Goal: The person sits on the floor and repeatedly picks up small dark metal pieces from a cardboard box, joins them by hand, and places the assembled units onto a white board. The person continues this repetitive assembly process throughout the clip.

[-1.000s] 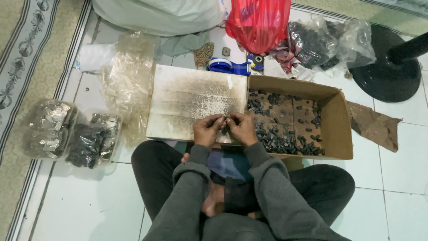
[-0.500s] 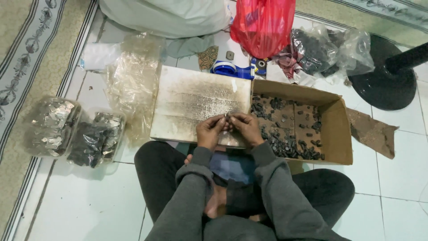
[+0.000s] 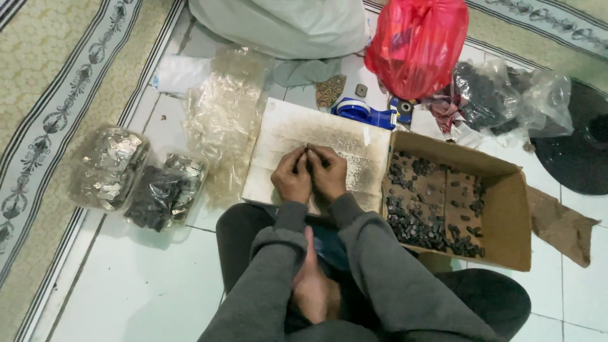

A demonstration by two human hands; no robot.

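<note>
Both hands are staying joined: the left hand (image 3: 291, 179) and right hand (image 3: 329, 172) are pinching a tiny dark piece (image 3: 309, 149) at their fingertips, unchanged from earlier, above the white board (image 3: 285, 130); the cardboard box (image 3: 506, 221) of dark pieces is lying right of the grip.

Lighting even, moderately bright, overhead and diffuse. Soft shadow under the person on the floor (image 3: 126, 285). Mild glare on the plastic bags (image 3: 221, 120). Focus fair; small parts in the cardboard box (image 3: 506, 215) soft.
</note>
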